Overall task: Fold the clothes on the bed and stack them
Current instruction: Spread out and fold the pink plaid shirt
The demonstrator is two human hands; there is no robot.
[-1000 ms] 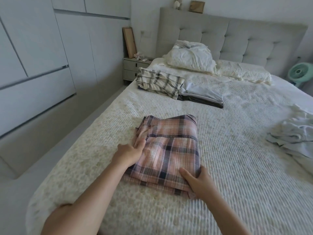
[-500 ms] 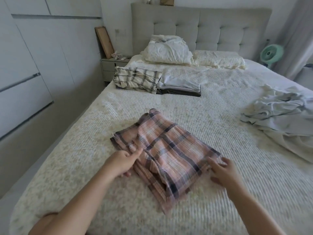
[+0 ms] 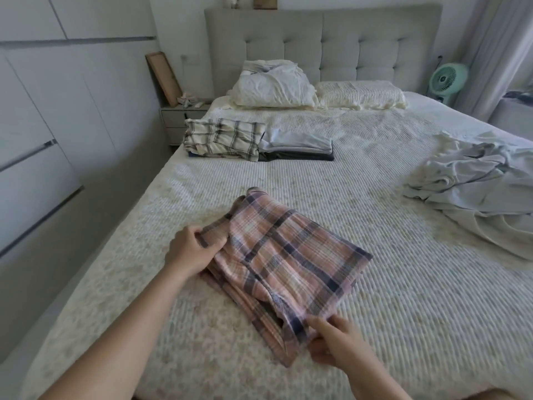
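Bed with the cream ribbed cover carries everything. Crumpled pale grey garments sit at its right edge, folded stacks near the left edge by the pillows. Folded pink plaid flannel garment lies by the foot edge, left hand pinching its left corner, right hand gripping its near corner.
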